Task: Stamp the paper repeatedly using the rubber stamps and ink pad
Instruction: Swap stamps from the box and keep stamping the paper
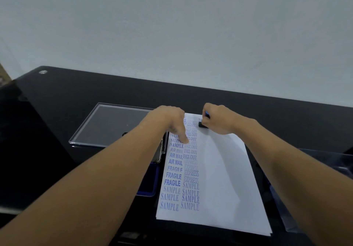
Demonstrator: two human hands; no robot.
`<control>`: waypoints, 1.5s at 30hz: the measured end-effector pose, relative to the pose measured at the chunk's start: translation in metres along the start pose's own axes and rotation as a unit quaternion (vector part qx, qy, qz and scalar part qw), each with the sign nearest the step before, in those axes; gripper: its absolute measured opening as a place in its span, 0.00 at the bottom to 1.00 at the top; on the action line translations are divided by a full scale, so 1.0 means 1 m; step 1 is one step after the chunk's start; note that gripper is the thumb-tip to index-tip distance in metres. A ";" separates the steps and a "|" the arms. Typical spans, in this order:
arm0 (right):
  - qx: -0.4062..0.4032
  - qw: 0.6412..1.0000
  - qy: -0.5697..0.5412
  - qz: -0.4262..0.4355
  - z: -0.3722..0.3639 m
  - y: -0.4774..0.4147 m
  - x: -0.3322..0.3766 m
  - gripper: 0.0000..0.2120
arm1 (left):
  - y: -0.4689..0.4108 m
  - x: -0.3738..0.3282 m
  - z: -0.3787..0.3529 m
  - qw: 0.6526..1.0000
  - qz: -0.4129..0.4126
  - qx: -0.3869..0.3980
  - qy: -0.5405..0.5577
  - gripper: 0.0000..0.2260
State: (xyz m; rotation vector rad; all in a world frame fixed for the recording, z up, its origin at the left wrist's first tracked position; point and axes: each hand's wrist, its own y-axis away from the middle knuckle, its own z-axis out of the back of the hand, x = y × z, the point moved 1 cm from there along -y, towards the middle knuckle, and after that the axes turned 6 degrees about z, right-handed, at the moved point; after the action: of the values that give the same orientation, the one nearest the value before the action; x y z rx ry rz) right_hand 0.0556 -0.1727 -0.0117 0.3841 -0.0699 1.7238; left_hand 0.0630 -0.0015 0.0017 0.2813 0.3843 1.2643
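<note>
Person, two limbs in view. Left hand [169,120]: bare. Right hand [219,118]: bare. Forearms: bare from wrist to the lower frame edge, uncovered by any sleeve.

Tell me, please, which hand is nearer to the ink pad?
Left. The left hand presses the paper just beyond the ink pad; the right hand holds a stamp farther over, at the paper's far edge.
</note>
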 end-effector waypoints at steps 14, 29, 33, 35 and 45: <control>-0.031 0.999 -0.022 0.008 -0.009 0.007 0.005 0.06 | -0.004 -0.002 -0.001 1.000 0.008 0.007 -0.007 0.36; -0.035 0.999 -0.017 0.002 -0.013 0.006 0.003 0.06 | -0.004 -0.002 -0.001 1.000 0.011 0.014 0.003 0.36; -0.038 0.999 -0.022 0.001 -0.013 0.006 0.002 0.06 | -0.003 -0.002 -0.001 1.000 0.012 0.012 -0.003 0.36; -0.039 0.999 -0.023 0.001 -0.013 0.006 0.002 0.07 | -0.003 -0.003 -0.001 1.000 0.012 0.012 -0.004 0.36; -0.042 0.999 -0.023 0.003 -0.013 0.006 0.002 0.06 | -0.005 -0.002 -0.001 1.000 0.013 0.011 -0.009 0.38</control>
State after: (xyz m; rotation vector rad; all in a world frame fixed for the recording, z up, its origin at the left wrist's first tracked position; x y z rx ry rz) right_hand 0.0464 -0.1684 -0.0221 0.3618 -0.1766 1.7121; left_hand 0.0666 -0.0052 -0.0008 0.3169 0.3799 1.2833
